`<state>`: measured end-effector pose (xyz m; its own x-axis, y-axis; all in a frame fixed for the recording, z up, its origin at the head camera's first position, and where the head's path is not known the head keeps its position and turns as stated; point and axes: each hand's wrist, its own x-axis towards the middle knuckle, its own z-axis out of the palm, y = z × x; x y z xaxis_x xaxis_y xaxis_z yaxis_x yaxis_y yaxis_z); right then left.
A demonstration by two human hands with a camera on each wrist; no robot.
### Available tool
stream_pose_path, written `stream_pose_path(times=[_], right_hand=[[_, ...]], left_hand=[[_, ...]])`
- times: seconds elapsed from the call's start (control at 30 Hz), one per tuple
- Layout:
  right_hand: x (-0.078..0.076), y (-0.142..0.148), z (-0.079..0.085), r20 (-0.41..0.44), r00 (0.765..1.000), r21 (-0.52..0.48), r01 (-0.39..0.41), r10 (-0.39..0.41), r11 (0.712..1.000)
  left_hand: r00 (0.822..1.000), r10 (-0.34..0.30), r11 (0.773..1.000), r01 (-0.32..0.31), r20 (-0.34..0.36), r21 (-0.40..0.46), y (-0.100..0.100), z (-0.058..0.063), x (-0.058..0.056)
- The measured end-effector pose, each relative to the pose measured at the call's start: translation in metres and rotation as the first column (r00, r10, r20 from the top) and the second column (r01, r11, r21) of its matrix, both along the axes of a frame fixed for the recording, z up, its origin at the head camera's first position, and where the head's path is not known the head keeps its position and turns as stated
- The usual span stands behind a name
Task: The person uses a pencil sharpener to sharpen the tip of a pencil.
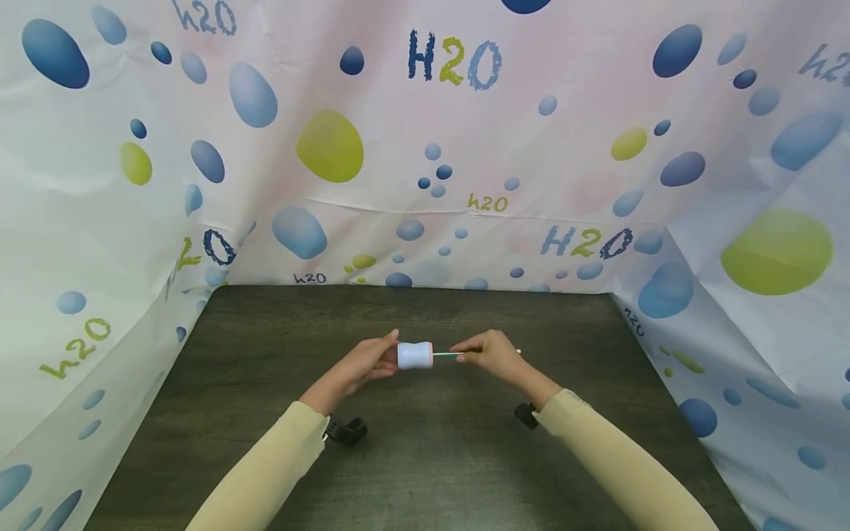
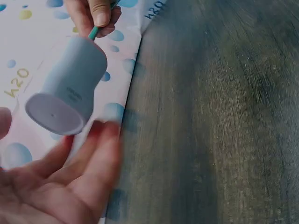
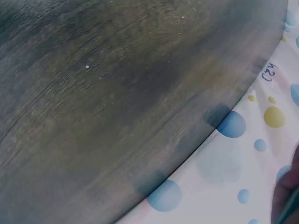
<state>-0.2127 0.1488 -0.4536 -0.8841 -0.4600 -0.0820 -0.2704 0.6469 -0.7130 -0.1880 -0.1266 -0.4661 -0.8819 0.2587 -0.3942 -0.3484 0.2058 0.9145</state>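
Note:
A pale blue, waisted pencil sharpener (image 1: 413,355) with a pinkish rim lies level above the table. A green pencil (image 1: 446,355) runs into its right end. My right hand (image 1: 493,355) pinches the pencil between thumb and fingers, and the pencil's far tip pokes out behind the hand. My left hand (image 1: 364,363) is at the sharpener's left end, thumb raised and fingers loosely spread. In the left wrist view the sharpener's flat base (image 2: 53,114) faces the left palm, its fingertips close below. The right wrist view catches only a sliver of the right hand (image 3: 286,189).
The dark wood-grain table (image 1: 412,472) lies beneath both hands. A white sheet with blue and green drops and H2O lettering (image 1: 425,133) rises behind it and at both sides. Black wrist cameras (image 1: 348,431) sit by the sleeve cuffs.

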Motion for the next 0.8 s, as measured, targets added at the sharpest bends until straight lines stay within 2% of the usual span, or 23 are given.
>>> stream_pose_path(times=[0.1,0.17,0.23,0.4,0.53,0.63,0.73,0.8], right_hand=[[0.004,-0.001,0.002,-0.116,0.992,0.034,-0.04,0.043,0.999],[0.007,-0.002,0.002,-0.198,0.977,0.07,-0.068,0.081,0.995],[0.009,-0.003,0.003,-0.249,0.962,0.101,-0.087,0.11,0.991],[0.011,-0.004,0.004,-0.211,0.97,0.11,-0.098,0.119,0.989],[0.01,-0.003,0.004,-0.164,0.98,0.083,-0.104,0.117,0.991],[0.007,-0.002,0.003,-0.106,0.989,0.06,-0.1,0.106,0.993],[0.003,-0.001,0.003,-0.037,0.996,0.039,-0.082,0.083,0.996],[0.0,-0.001,0.003,-0.012,0.997,0.032,-0.078,0.078,0.996]], left_hand=[[0.986,-0.078,0.994,0.066,0.146,0.081,-0.002,-0.002,0.0],[0.974,-0.121,0.988,0.099,0.191,0.12,-0.002,-0.003,0.002],[0.967,-0.131,0.985,0.101,0.219,0.142,-0.002,-0.006,0.003],[0.968,-0.116,0.984,0.081,0.221,0.161,-0.001,-0.01,0.006],[0.985,-0.102,0.987,0.083,0.138,0.136,0.0,-0.011,0.007],[0.996,-0.09,0.995,0.088,0.03,0.057,0.001,-0.01,0.008],[0.993,-0.08,0.996,0.077,-0.083,-0.036,0.004,-0.009,0.009],[0.985,-0.078,0.994,0.066,-0.151,-0.081,0.005,-0.009,0.01]])
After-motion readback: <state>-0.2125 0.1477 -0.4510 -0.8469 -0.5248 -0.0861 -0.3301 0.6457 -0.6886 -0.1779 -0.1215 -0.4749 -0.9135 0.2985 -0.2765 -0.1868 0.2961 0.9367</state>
